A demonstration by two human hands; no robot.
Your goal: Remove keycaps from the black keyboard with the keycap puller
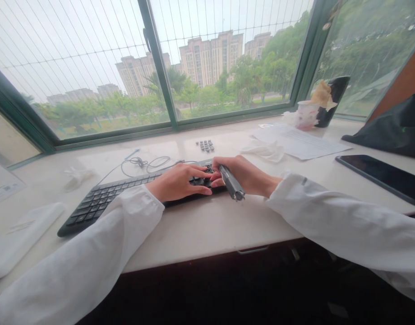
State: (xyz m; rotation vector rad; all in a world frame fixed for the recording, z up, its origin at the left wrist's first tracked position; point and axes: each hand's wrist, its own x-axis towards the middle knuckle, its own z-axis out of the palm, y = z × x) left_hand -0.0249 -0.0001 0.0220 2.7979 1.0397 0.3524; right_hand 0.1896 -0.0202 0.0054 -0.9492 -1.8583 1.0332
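A black keyboard (102, 201) lies at a slant on the white desk. Across its right part rests my left hand (180, 181), fingers spread apart and touching the keys. My right hand (243, 174) is closed round a grey metallic tool (232, 183) at the keyboard's right end; its exact kind is unclear. Some key sockets show bare near the fingertips. Several loose keycaps (205, 145) lie in rows behind the keyboard.
A coiled cable (140, 161) lies behind the keyboard. Paper sheets (295, 141), crumpled tissue (265, 150), a cup (307, 115) and a phone (383, 176) are at the right. A white box (25, 234) sits at the left, near the desk's front edge (207, 253).
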